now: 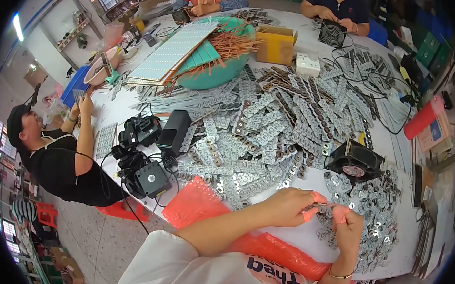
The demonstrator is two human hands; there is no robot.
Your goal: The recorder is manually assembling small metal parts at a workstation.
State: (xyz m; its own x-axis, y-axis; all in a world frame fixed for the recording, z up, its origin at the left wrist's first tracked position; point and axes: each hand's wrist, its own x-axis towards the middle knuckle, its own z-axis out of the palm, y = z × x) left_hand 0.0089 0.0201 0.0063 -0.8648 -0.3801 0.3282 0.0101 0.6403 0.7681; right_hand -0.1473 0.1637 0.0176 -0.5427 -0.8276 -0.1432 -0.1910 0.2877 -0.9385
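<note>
My left hand [289,205] and my right hand [348,227] meet near the table's front edge, pink covers on their fingertips. Between them is a small grey metal piece [325,206], pinched from both sides; its exact form is partly hidden by the fingers. Just beyond my left hand spreads a large heap of grey metal strips [271,126] with round dark parts. Small separate metal pieces [377,221] lie piled beside my right hand. Under my left forearm is red bubble wrap [194,203], and more lies along the table edge below my hands.
A black fan [354,160] stands right of the heap. Black devices with cables [148,178] and a black box [174,132] sit at left. Farther back are a green basin [216,78] and a cardboard box [275,45]. Other people work around the table.
</note>
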